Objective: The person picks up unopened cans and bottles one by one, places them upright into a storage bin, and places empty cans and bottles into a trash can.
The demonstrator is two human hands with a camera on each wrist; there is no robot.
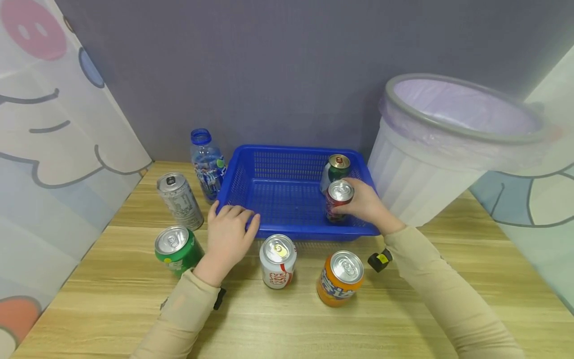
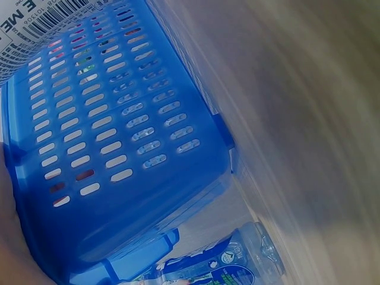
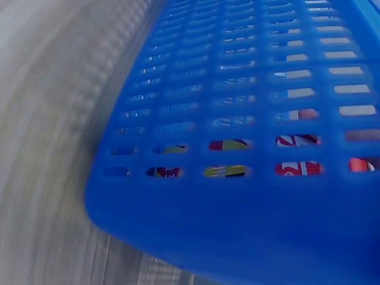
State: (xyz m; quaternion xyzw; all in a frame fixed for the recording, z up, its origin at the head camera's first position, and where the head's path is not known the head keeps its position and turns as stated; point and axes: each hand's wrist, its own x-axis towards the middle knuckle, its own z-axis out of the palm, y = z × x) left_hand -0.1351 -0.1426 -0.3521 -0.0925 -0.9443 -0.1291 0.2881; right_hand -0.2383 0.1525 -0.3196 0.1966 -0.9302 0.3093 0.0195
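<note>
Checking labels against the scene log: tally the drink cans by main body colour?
Green cans: 2
Red can, held by the right hand: 1
White can: 1
Orange can: 1
Silver can: 1
Total: 6

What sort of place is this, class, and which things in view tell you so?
Probably an indoor tabletop corner, perhaps specially set up: a wood-grain table against a grey panel, cartoon-printed surfaces at both sides, and a lined bin beside the blue basket.
</note>
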